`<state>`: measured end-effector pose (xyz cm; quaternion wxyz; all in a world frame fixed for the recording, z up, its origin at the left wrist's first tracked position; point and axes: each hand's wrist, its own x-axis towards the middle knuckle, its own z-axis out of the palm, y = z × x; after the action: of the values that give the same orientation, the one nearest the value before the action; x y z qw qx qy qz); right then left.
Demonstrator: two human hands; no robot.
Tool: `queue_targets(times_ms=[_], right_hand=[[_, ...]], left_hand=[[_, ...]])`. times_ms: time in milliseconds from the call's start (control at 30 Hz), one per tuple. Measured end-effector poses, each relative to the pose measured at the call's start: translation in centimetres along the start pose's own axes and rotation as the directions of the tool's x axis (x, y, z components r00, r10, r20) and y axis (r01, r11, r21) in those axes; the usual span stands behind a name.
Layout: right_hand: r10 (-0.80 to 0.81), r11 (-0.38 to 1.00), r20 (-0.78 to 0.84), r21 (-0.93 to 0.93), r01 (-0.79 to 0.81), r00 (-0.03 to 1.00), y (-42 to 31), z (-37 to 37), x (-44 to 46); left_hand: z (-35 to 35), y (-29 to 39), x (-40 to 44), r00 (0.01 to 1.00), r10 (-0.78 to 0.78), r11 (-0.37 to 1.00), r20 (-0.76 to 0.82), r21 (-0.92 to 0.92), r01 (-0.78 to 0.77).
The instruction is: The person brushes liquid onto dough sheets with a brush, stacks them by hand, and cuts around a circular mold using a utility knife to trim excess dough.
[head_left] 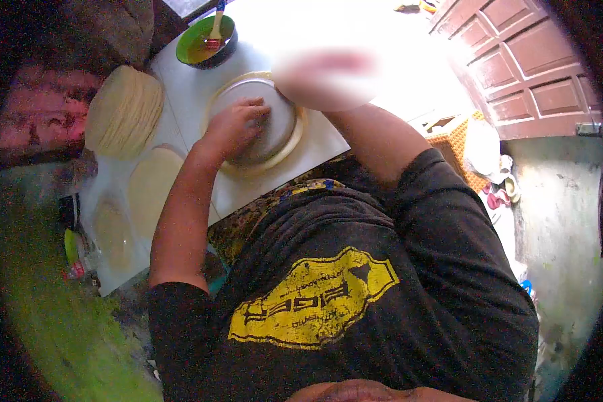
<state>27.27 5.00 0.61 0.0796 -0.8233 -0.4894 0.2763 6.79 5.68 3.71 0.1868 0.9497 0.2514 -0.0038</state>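
A round grey lid (278, 120) lies on a pale sheet of dough (295, 151), whose edge shows past the lid's rim. My left hand (238, 128) is closed at the middle of the lid, fingers curled downward; whatever grip sits beneath them is hidden. Over the lid's far right side is my right hand (321, 87), smeared by a blur that hides its fingers and anything in them. To the left of the lid, a flat dough round (155, 184) lies on the white table (187, 120).
A tall stack of flat dough rounds (124, 110) stands at the table's left edge. Behind it is a green bowl (197, 57) of yellowish liquid with a brush (216, 28) in it. An orange basket (457, 144) is at the right, below a brown panelled door (522, 53).
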Motion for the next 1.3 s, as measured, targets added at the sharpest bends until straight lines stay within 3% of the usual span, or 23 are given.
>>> queue_targets(times_ms=[67, 200, 333, 400, 467, 567, 600, 667, 700, 767, 800, 867, 900, 967, 1000, 1033, 1067, 1100, 1200, 1233, 1267, 1300], right_hand=[[-0.011, 0.99, -0.046, 0.143, 0.017, 0.999, 0.3, -0.2, -0.7], [-0.081, 0.986, 0.019, 0.148, 0.077, 0.997, 0.6, -0.6, -0.4], [-0.135, 0.991, 0.069, 0.028, 0.133, 0.988, 0.9, -0.4, 0.1], [-0.113, 0.993, -0.023, 0.018, 0.114, 0.993, 0.7, 0.1, -0.1], [-0.096, 0.995, -0.042, 0.036, 0.097, 0.995, 0.8, 0.8, -0.6], [-0.241, 0.965, -0.407, 0.001, 0.264, 0.881, 0.5, 1.9, -2.7], [-0.241, 0.965, -0.409, -0.001, 0.263, 0.88, -0.1, 2.3, -3.0], [-0.464, 0.88, -0.375, -0.096, 0.465, 0.802, -1.2, 3.4, -3.6], [-0.456, 0.885, -0.373, -0.094, 0.456, 0.808, -1.8, 3.6, -4.5], [-0.429, 0.771, -0.437, 0.279, 0.573, 0.791, -2.5, 3.4, -6.3], [-0.414, 0.779, -0.44, 0.282, 0.56, 0.797, -2.4, 2.6, -7.1], [-0.424, 0.504, -0.09, 0.803, 0.318, 0.901, -2.8, -0.3, -9.5], [-0.459, 0.466, 0.002, 0.852, 0.239, 0.888, -3.0, -3.7, -11.9], [-0.599, 0.218, -0.082, 0.94, 0.261, 0.797, -2.5, -6.3, -13.7], [-0.639, 0.079, -0.126, 0.971, 0.228, 0.759, -2.2, -8.2, -15.3], [-0.578, -0.037, -0.154, 0.986, 0.163, 0.801, -1.9, -9.7, -16.7], [-0.591, -0.085, -0.224, 0.973, 0.216, 0.775, 0.0, -10.7, -16.5], [-0.601, -0.135, -0.293, 0.954, 0.267, 0.744, 1.9, -11.7, -16.2], [-0.543, -0.418, -0.431, 0.883, 0.213, 0.721, 8.7, -14.5, -21.4], [-0.52, -0.452, -0.448, 0.867, 0.211, 0.728, 10.9, -15.3, -23.4], [-0.481, -0.274, -0.463, 0.886, 0.374, 0.745, 12.5, -15.8, -24.8], [-0.446, -0.073, -0.478, 0.862, 0.502, 0.757, 13.7, -16.3, -26.1]], left_hand=[[0.2, -0.1, -0.1, 0.999, 0.037, 0.999, -0.018, 0.023, -0.036], [1.1, -1.0, 0.2, 1.0, -0.004, 1.0, -0.005, -0.005, 0.004], [1.5, -0.8, 0.8, 1.0, 0.008, 0.999, 0.001, -0.043, -0.008], [1.7, -1.0, 0.8, 0.999, -0.032, 0.997, 0.04, -0.062, 0.035], [1.7, -0.7, 0.4, 0.999, -0.009, 0.998, -0.035, -0.065, 0.007], [1.1, 0.4, -0.1, 0.998, -0.048, 0.996, -0.029, -0.081, 0.046], [1.1, 0.2, 0.0, 0.998, -0.047, 0.996, -0.031, -0.081, 0.044], [1.5, -0.1, 0.1, 0.992, -0.121, 0.982, 0.028, -0.143, 0.124], [1.5, 0.3, -0.4, 0.993, -0.115, 0.982, 0.036, -0.147, 0.119], [1.9, 1.4, -3.1, 0.966, -0.255, 0.911, -0.051, -0.346, 0.223], [2.5, 2.0, -5.3, 0.95, -0.195, 0.949, -0.244, -0.291, 0.12], [2.8, 2.6, -10.0, 0.819, -0.092, 0.983, -0.567, -0.181, -0.015], [2.6, 2.8, -11.4, 0.716, -0.072, 0.988, -0.694, -0.147, -0.043], [1.6, 2.6, -13.1, 0.625, -0.212, 0.976, -0.752, -0.196, 0.096], [1.7, 1.2, -13.6, 0.631, -0.212, 0.976, -0.747, -0.2, 0.091], [2.0, -0.8, -13.8, 0.591, -0.29, 0.935, -0.753, -0.354, 0.008], [2.3, -1.9, -13.5, 0.559, -0.372, 0.864, -0.741, -0.496, -0.082], [2.1, -1.9, -12.8, 0.57, -0.369, 0.859, -0.734, -0.503, -0.092], [1.9, -0.9, -9.8, 0.667, -0.417, 0.808, -0.618, -0.587, -0.038], [2.4, -0.3, -8.6, 0.737, -0.374, 0.884, -0.563, -0.457, 0.1], [3.1, 0.0, -7.5, 0.802, -0.333, 0.934, -0.495, -0.289, 0.209], [4.0, -0.3, -6.6, 0.823, -0.311, 0.936, -0.476, -0.301, 0.18]])
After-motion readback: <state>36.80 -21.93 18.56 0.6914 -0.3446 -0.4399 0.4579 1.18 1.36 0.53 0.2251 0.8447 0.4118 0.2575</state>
